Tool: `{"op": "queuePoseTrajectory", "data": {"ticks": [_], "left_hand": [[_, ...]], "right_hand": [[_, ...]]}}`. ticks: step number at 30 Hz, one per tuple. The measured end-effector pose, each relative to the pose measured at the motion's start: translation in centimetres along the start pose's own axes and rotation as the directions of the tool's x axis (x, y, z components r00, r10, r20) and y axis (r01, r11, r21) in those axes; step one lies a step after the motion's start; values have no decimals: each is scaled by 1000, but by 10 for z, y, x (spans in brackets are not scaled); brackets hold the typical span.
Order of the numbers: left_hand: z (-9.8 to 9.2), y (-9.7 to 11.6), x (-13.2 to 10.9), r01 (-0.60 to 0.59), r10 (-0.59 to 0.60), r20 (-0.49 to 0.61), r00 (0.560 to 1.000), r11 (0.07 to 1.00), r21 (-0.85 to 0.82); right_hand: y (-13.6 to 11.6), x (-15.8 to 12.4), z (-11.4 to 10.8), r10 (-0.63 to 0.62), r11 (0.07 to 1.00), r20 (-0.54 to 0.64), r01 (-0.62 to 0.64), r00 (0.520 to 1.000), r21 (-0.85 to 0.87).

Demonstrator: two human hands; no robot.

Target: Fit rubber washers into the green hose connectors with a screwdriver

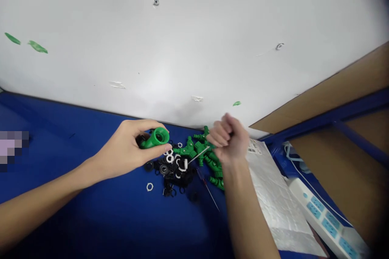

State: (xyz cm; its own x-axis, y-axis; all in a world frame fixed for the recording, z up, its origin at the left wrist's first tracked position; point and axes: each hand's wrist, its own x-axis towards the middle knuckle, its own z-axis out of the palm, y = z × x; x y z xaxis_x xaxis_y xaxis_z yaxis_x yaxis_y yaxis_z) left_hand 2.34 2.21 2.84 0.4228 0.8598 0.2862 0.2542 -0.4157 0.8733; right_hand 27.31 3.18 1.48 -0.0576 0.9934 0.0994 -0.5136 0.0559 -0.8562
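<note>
My left hand (pixel 127 149) grips a green plastic pipe fitting (pixel 156 137) with its open mouth facing right, held just above the blue table (pixel 91 218). My right hand (pixel 229 139) is closed in a fist around a thin metal rod (pixel 198 155). A small white ring (pixel 185 164) sits on the rod's tip, over a pile of small black and white rings (pixel 170 168). Several green fittings (pixel 206 156) lie in a heap under and beside my right hand.
A white wall (pixel 182 40) stands right behind the table. A silvery plastic bag (pixel 273 194) lies at the right, with a white power strip (pixel 322 214) and its cable beyond. A loose white ring (pixel 149 187) and a thin red-handled tool (pixel 208 188) lie on the table.
</note>
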Motion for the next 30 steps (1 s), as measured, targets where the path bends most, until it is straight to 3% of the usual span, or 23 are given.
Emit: {"op": "queuePoseTrajectory", "data": {"ticks": [5, 12, 14, 16, 18, 20, 22, 25, 30], "left_hand": [[-2, -2, 1, -22, 21, -17, 1000, 998, -54], [0, -8, 1, -111, 107, -51, 993, 991, -76], [2, -8, 1, -98, 83, -84, 993, 975, -202], [6, -9, 0, -53, 21, -90, 996, 929, -368], [9, -10, -1, -36, -10, -93, 996, 872, -489], [10, -12, -1, -60, 1, -109, 994, 842, -537], [11, -11, -2, -88, 34, -112, 993, 850, -520], [10, -9, -3, -67, 59, -31, 998, 890, -450], [11, -10, -6, 53, -43, 35, 998, 929, -367]], "right_hand": [[33, 12, 7, 120, 985, -25, -123, 992, -124], [-1, -11, 23, 47, 966, 25, -39, 999, -255], [-9, -20, 31, 15, 897, 83, 23, 996, -442], [-11, -27, 39, 31, 746, 183, 99, 983, -659], [-6, -30, 47, 75, 631, 232, 134, 970, -764], [1, -30, 53, 39, 651, 223, 144, 974, -745], [9, -28, 56, -47, 731, 202, 171, 978, -661], [14, -26, 57, -116, 793, 208, 217, 971, -570], [17, -28, 63, -134, 685, 138, 192, 981, -703]]}}
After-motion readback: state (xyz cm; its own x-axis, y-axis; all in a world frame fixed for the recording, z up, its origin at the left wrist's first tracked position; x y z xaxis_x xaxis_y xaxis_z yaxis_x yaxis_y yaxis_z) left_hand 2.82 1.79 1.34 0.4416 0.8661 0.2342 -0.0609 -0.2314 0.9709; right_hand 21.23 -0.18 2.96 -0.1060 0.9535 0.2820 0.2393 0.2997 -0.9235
